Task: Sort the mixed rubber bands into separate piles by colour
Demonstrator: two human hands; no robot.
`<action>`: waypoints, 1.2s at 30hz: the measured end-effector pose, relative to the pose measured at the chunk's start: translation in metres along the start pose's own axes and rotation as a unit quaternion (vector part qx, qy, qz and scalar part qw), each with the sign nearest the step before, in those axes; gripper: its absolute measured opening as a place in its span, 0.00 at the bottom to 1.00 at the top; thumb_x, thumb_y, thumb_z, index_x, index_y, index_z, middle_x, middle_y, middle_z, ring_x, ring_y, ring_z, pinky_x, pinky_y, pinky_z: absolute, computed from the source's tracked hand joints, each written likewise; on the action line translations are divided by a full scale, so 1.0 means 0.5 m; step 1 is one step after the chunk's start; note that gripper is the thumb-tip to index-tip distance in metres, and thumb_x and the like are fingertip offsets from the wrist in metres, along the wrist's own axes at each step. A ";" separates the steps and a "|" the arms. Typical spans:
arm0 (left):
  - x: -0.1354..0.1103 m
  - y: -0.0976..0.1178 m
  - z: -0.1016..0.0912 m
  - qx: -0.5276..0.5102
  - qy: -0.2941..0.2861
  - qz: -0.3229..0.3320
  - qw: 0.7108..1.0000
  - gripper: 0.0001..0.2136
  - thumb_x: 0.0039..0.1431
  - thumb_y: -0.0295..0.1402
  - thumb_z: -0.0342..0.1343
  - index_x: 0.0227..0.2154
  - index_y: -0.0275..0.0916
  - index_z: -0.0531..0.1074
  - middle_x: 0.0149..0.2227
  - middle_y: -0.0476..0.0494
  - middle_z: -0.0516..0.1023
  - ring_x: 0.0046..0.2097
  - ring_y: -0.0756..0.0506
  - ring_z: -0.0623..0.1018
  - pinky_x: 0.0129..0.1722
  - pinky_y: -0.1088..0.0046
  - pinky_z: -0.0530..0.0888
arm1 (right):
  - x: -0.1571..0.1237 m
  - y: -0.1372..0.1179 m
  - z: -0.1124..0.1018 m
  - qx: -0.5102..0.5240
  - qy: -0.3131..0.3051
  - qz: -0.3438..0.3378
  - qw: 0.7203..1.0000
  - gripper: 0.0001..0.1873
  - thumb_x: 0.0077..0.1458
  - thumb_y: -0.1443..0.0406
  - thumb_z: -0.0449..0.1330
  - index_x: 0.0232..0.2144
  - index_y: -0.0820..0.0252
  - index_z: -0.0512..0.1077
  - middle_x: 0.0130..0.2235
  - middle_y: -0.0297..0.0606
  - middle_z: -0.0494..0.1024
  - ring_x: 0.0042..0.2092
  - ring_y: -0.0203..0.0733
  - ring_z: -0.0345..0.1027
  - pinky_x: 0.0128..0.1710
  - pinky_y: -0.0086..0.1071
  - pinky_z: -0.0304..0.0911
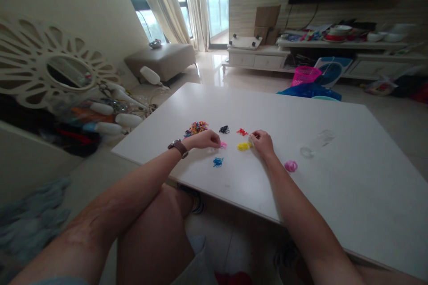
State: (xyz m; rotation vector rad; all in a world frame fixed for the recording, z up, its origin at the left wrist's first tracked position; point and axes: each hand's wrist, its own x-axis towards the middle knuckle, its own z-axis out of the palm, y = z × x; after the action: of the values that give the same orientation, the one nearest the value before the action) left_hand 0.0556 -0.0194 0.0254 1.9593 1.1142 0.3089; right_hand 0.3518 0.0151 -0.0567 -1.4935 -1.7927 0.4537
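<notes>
My left hand (pixel 211 139), with a watch on its wrist, is closed with fingertips at a small pink pile of bands (pixel 224 145). What it pinches is too small to tell. My right hand (pixel 263 143) is closed too, its fingertips beside a yellow pile of bands (pixel 244 146); anything between them is hidden. Around the hands lie a black pile (pixel 224 129), a red pile (pixel 242 132) and a blue pile (pixel 218 162). A larger mixed-colour heap of bands (pixel 196 128) sits behind my left hand.
On the white table (pixel 334 196), a pink round object (pixel 290 166) and a clear plastic container (pixel 326 136) lie to the right. Past the far edge are a pink basket (pixel 306 74) and a low cabinet (pixel 256 59). A flower-shaped mirror frame (pixel 30 60) leans at left.
</notes>
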 end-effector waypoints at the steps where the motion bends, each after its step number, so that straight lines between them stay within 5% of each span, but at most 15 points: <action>1: -0.005 0.003 0.001 -0.001 -0.038 -0.002 0.999 0.07 0.50 0.35 0.64 0.28 0.35 0.81 0.28 0.43 0.82 0.30 0.48 0.77 0.33 0.75 0.71 | 0.000 0.000 0.000 0.001 0.001 -0.001 1.000 0.13 0.54 0.58 0.55 0.27 0.59 0.75 0.32 0.40 0.78 0.34 0.43 0.67 0.38 0.35 0.60; 5: -0.013 0.011 0.019 0.019 -0.104 -0.018 0.994 0.05 0.48 0.33 0.65 0.26 0.37 0.83 0.26 0.45 0.82 0.28 0.48 0.77 0.29 0.77 0.69 | -0.001 -0.002 -0.002 0.001 0.003 0.001 1.000 0.13 0.54 0.58 0.55 0.27 0.59 0.75 0.32 0.40 0.78 0.34 0.43 0.67 0.39 0.36 0.61; 10: -0.012 0.016 0.014 0.045 -0.081 -0.021 0.995 0.08 0.49 0.36 0.63 0.25 0.37 0.83 0.26 0.45 0.82 0.27 0.48 0.76 0.28 0.76 0.68 | 0.000 -0.003 -0.002 0.013 0.005 0.007 1.000 0.13 0.54 0.59 0.55 0.28 0.59 0.76 0.33 0.40 0.78 0.35 0.43 0.67 0.39 0.36 0.61; 14: -0.034 -0.011 -0.050 0.068 0.093 -0.071 0.991 0.10 0.50 0.37 0.61 0.26 0.35 0.82 0.25 0.44 0.80 0.28 0.48 0.75 0.28 0.75 0.67 | -0.001 -0.004 -0.001 0.016 0.005 0.007 1.000 0.13 0.54 0.58 0.55 0.28 0.59 0.75 0.32 0.40 0.78 0.34 0.42 0.67 0.39 0.35 0.61; 18: -0.064 -0.060 -0.100 0.096 0.291 -0.159 0.938 0.10 0.46 0.36 0.64 0.30 0.35 0.82 0.28 0.43 0.81 0.30 0.47 0.75 0.30 0.74 0.68 | -0.001 -0.005 0.000 0.014 0.002 0.001 1.000 0.13 0.54 0.58 0.55 0.27 0.59 0.75 0.32 0.40 0.78 0.35 0.43 0.67 0.39 0.35 0.61; 28: -0.047 -0.105 -0.056 0.134 0.269 -0.153 0.941 0.06 0.44 0.33 0.63 0.26 0.37 0.80 0.27 0.45 0.80 0.31 0.46 0.75 0.34 0.72 0.70 | 0.002 0.000 0.001 0.016 0.004 0.001 1.000 0.13 0.54 0.58 0.55 0.27 0.59 0.75 0.32 0.40 0.78 0.35 0.43 0.67 0.38 0.35 0.62; 36: -0.060 -0.092 -0.075 0.138 0.282 -0.170 0.934 0.06 0.47 0.34 0.59 0.25 0.37 0.76 0.25 0.46 0.78 0.28 0.48 0.73 0.29 0.74 0.65 | 0.003 0.001 0.002 0.022 0.007 0.002 1.000 0.13 0.53 0.58 0.55 0.27 0.59 0.75 0.33 0.41 0.79 0.35 0.43 0.68 0.39 0.36 0.62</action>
State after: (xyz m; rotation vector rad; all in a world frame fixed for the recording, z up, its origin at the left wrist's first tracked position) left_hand -0.0103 -0.0113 0.0187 1.9157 1.9299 0.5728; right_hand 0.3513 0.0169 -0.0571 -1.4666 -1.7588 0.4797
